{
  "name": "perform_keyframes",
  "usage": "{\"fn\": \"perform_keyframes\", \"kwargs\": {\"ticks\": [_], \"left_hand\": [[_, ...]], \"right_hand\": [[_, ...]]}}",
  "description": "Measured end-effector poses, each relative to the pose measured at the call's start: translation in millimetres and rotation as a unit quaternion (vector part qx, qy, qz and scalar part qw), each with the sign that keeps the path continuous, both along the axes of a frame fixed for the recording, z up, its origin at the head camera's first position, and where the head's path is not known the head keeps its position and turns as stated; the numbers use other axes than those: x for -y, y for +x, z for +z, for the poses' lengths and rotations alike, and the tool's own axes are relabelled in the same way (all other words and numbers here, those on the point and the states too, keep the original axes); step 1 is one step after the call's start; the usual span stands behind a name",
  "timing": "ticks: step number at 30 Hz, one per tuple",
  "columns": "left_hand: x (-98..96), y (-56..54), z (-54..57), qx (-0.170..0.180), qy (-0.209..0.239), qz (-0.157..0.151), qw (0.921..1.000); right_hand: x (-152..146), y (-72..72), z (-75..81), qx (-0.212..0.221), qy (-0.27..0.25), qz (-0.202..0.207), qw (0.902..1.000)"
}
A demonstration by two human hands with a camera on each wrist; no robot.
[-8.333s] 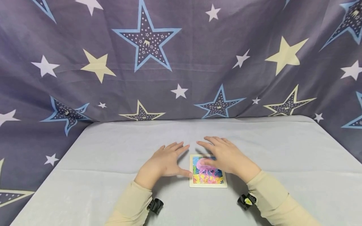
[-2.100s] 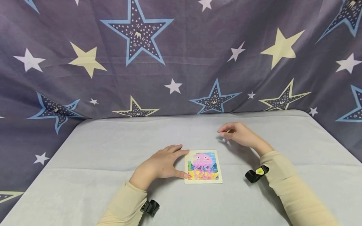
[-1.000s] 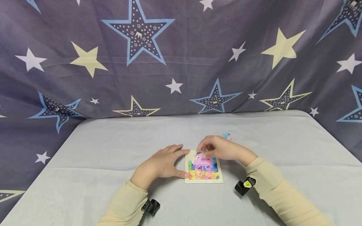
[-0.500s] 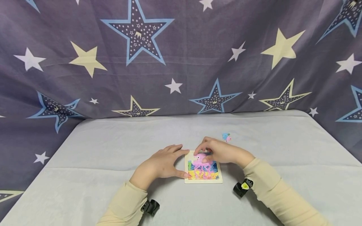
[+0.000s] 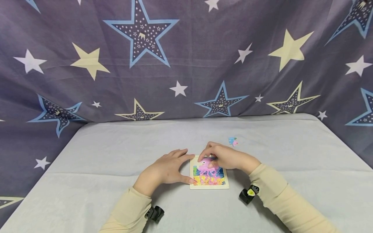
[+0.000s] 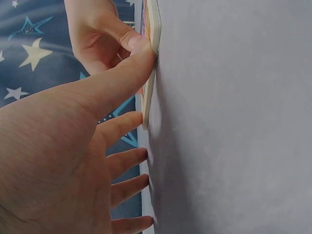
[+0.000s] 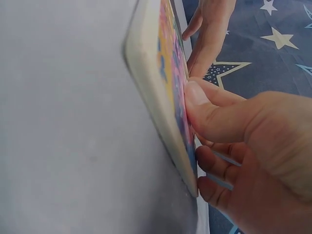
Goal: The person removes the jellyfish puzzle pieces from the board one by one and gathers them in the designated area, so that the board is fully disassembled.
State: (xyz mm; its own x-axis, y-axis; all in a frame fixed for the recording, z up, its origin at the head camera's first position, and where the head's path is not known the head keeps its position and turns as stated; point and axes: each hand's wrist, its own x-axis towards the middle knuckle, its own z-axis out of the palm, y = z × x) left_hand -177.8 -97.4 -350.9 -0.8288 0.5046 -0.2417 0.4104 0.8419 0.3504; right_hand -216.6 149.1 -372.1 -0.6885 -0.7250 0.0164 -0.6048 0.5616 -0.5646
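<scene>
A square jellyfish puzzle (image 5: 210, 178) lies flat on a grey cloth-covered desk (image 5: 122, 149), about midway between its left and right edges and well short of the far edge. Most of the picture sits inside a pale frame (image 5: 209, 187); the frame's far left corner shows bare board. One loose piece (image 5: 231, 141), blue and green with a bit of pink, lies apart, nearer the desk's far edge and right of the puzzle. So one piece appears to be out and the rest in (the right hand covers part of the top, so a second gap could be hidden).

The left hand (image 5: 164, 168) is spread wide, its thumb and index finger touching the frame's left side without closing round it. The right hand (image 5: 228, 157) has bent fingers, the thumb and index finger pinching at the upper part of the picture, around the jellyfish's visible eye. Whether a piece there is lifted or seated, I cannot tell.
</scene>
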Motion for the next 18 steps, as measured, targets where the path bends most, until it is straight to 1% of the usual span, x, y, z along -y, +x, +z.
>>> {"fn": "perform_keyframes", "kwargs": {"ticks": [6,13,18], "left_hand": [[0.0,0.5,0.2,0.001,0.002,0.003,1.0000],[-0.2,0.8,0.7,0.002,0.001,0.004,1.0000],[-0.1,0.9,0.1,0.001,-0.001,0.004,1.0000]], "right_hand": [[1.7,0.5,-0.3,-0.018,-0.011,0.009,0.9997],[2.1,-0.4,0.1,-0.017,-0.018,0.016,0.9996],[3.1,-0.7,1.2,-0.023,-0.014,0.003,0.9996]]}}
